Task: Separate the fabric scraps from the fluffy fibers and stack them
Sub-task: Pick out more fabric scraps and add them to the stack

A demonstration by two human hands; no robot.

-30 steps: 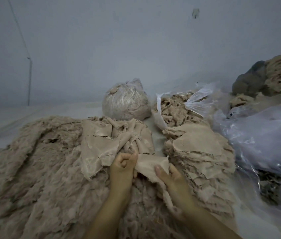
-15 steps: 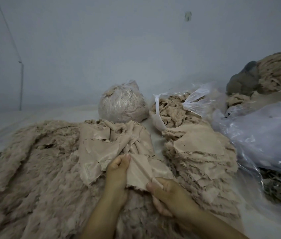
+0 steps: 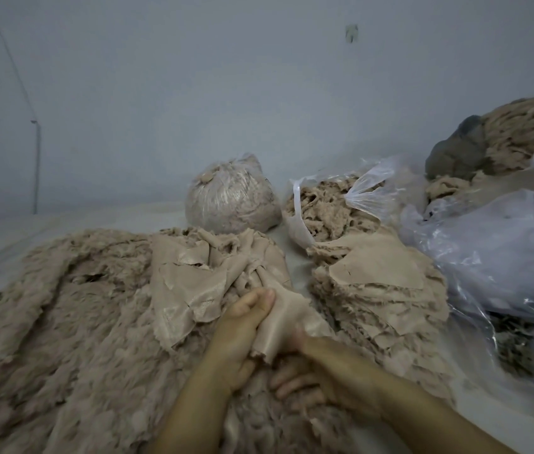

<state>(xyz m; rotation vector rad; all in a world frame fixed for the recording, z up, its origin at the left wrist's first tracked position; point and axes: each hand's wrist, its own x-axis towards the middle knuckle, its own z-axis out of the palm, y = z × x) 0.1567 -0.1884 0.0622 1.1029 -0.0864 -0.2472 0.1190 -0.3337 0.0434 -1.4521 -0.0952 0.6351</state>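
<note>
Both hands on scrap (image 3: pixel 274 326) — L hand (image 3: pixel 242 332) grips, R hand (image 3: pixel 318 371) seemingly pinches.

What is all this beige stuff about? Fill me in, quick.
A person is sorting fabric scraps out of a fluffy fiber heap. The left hand grips one smooth scrap, while the right hand lies below it against the fluff, fingers curled; its grip is unclear. Loose scraps lie crumpled on the heap. To the right sits a tall stack of scraps, with plastic bags behind: one tied, one open.
</note>
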